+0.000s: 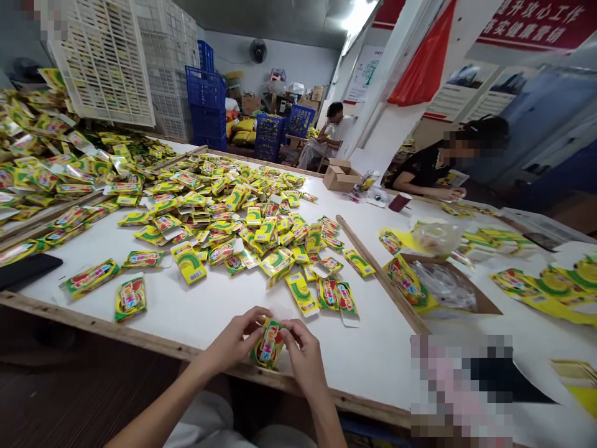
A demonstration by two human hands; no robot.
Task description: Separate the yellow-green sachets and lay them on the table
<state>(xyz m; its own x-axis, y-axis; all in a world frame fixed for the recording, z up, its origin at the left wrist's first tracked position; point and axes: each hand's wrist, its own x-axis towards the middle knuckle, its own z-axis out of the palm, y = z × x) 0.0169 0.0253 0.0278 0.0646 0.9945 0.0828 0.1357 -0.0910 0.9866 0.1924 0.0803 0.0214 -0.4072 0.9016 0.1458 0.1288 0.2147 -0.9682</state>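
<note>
Between my two hands, close to the table's front edge, is a small yellow and green printed packet (pixel 268 343). My left hand (pixel 240 339) grips its upper left side with thumb and fingers. On the other side, my right hand (pixel 301 345) pinches the packet's upper right edge. The packet's printed face is turned towards me; behind its top a pale, whitish flap partly shows, too blurred to make out. Just beyond my hands lie a yellow box (pixel 301 294) and a pair of similar packets (pixel 336 295). Another packet (pixel 131 298) lies apart at the left.
A large heap of yellow boxes (pixel 252 218) covers the table's middle, with a taller pile (pixel 51 162) at left. A wooden strip (pixel 368 261) divides the table. Right of it stands an open carton (pixel 448 286) of clear plastic. A person (pixel 433 165) works at the far right; a black phone (pixel 30 270) lies left.
</note>
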